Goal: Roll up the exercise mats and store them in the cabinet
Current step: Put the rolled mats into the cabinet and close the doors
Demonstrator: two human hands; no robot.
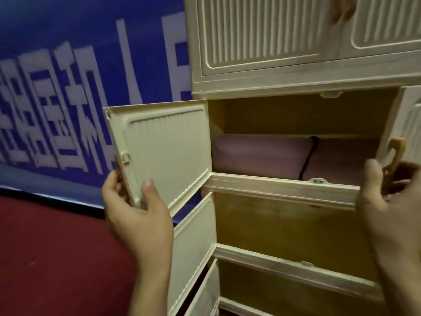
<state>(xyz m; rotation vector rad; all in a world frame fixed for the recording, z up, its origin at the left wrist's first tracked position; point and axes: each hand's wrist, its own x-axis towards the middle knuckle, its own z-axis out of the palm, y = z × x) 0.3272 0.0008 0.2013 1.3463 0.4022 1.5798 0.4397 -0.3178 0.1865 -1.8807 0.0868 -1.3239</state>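
Storage step judged nearly finished: rolled pink mats are already laid in the middle compartment of the cabinet, with a black strap seen between the roll on the left and the one on the right.

Left door is swung wide and pinched at its lower free edge by the left hand, thumb on the inner face, fingers curled behind.

Right door is half open; its wooden handle is reached by the right hand. Fingers are hidden behind the handle, so the grip cannot be told.

Next move likely called for: both doors swung inward until the latch on the sill is met. The two compartments below are also left open.

Room: red carpet on the floor, blue banner with white lettering beside the cabinet.
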